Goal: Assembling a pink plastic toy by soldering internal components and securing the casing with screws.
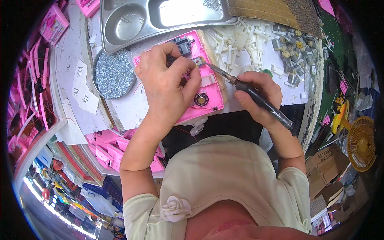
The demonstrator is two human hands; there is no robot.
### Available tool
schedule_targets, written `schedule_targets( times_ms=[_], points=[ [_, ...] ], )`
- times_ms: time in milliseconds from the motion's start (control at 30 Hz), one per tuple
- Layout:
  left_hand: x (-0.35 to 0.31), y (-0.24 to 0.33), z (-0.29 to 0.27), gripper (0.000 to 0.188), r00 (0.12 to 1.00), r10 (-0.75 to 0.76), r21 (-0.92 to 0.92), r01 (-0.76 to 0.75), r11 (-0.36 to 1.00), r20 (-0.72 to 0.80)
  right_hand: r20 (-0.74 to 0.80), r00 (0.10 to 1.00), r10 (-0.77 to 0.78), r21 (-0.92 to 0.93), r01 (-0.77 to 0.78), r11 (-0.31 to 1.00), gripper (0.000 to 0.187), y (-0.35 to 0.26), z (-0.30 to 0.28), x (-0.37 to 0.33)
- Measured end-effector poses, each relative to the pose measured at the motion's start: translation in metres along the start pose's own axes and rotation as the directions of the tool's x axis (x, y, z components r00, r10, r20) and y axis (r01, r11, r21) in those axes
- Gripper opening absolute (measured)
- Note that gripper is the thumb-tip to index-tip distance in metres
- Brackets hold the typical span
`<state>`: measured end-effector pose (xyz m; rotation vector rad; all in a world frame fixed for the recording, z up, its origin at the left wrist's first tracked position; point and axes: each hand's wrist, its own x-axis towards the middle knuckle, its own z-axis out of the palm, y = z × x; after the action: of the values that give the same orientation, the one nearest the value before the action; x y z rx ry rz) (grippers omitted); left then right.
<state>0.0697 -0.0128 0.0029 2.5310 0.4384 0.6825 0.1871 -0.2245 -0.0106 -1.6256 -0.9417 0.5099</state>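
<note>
A pink plastic toy housing (216, 96) lies open in front of me on a pale, padded-looking support. Set inside it are a dark motor unit (184, 46) near the top and a small round speaker (201, 99) near the bottom. My left hand (164, 82) rests over the housing's left side, thumb and fingers pinched together; what they hold is hidden. My right hand (264, 94) is closed around the black handle of a soldering iron (249, 88). The iron's tip points left and reaches a small metallic part (199, 61) in the housing, close to my left fingertips.
Left of the housing stands a round dish of small screws (114, 76); beyond is a steel compartment tray (164, 30). White plastic parts (240, 44) and small motors (294, 52) are heaped to the right. Pink housings (114, 150) crowd the left. A yellow fan (361, 144) stands far right.
</note>
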Motion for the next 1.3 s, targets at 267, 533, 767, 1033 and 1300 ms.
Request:
schedule_targets(
  times_ms=[267,533,767,1033,1300],
  points=[
    [0.0,0.0,0.002,0.014,1.0,0.001,0.005,-0.001,1.0,-0.005,0.035,0.995,0.093,0.126,-0.096,0.987,0.047,-0.003,0.003,-0.003],
    [0.0,0.0,0.001,0.014,1.0,0.015,0.014,-0.015,1.0,-0.009,-0.038,0.998,-0.053,0.13,0.058,0.99,0.048,0.003,-0.002,-0.003],
    [0.001,0.0,0.002,0.014,0.999,0.034,0.013,-0.034,0.999,-0.017,0.029,0.995,0.098,0.17,-0.101,0.98,0.046,-0.002,0.005,-0.006],
    [0.0,0.001,0.001,0.014,1.0,0.02,0.024,-0.02,1.0,-0.016,-0.09,0.996,-0.024,0.229,0.044,0.972,0.042,0.001,-0.004,-0.006],
    [0.002,0.003,-0.002,0.013,1.0,0.029,0.068,-0.029,0.997,0.009,-0.359,0.903,0.234,0.523,-0.013,0.852,0.041,-0.005,-0.047,-0.026]
  ],
)
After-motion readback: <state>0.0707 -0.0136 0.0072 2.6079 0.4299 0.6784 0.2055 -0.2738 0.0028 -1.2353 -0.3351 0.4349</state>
